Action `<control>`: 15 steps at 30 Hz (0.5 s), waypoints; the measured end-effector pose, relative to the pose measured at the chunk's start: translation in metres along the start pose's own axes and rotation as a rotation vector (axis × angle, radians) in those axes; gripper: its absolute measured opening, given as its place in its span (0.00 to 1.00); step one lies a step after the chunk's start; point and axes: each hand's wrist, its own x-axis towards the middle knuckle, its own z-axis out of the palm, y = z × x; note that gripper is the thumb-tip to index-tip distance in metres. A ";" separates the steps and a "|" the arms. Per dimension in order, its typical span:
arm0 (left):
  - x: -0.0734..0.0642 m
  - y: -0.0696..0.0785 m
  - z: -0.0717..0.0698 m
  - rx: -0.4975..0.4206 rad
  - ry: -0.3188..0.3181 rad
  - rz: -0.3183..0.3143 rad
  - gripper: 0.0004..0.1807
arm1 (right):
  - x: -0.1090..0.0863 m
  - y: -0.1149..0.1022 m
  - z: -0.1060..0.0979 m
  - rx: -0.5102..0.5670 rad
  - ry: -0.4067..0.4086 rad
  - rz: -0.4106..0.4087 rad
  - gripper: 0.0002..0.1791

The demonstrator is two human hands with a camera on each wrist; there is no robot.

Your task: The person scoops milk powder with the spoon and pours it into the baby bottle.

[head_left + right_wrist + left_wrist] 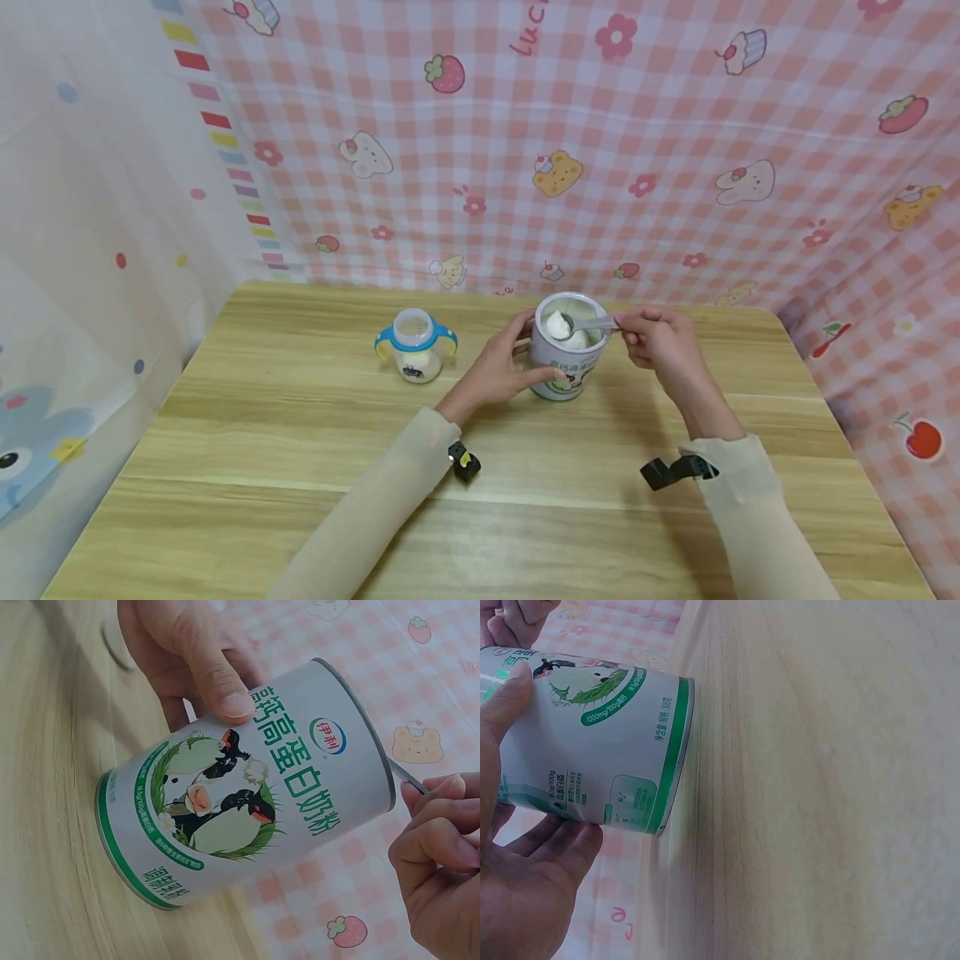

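Observation:
A white and green milk powder can, its open top facing up, is on the wooden table. My left hand holds the can's left side, thumb across the front and fingers behind. A cow picture and green lettering show on the can in the right wrist view. My right hand pinches the handle of a metal spoon between thumb and fingers. The spoon's bowl, heaped with white powder, is over the can's mouth. More pale powder shows inside the can below it.
Left of the can stands a clear baby bottle without a lid, with a blue collar, two handles and whitish contents. A pink checked cloth hangs behind the wooden table. Black camera straps sit at both wrists.

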 end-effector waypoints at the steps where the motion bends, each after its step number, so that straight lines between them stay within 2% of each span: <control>1: 0.000 0.000 0.000 0.001 0.000 0.001 0.53 | 0.000 0.001 0.000 0.022 -0.004 0.001 0.12; 8: -0.001 0.000 0.001 -0.003 0.007 -0.015 0.52 | 0.001 0.006 0.000 0.167 -0.050 -0.009 0.14; 15: -0.001 0.003 0.000 0.000 0.002 -0.002 0.52 | 0.001 0.007 0.001 0.253 -0.084 -0.008 0.14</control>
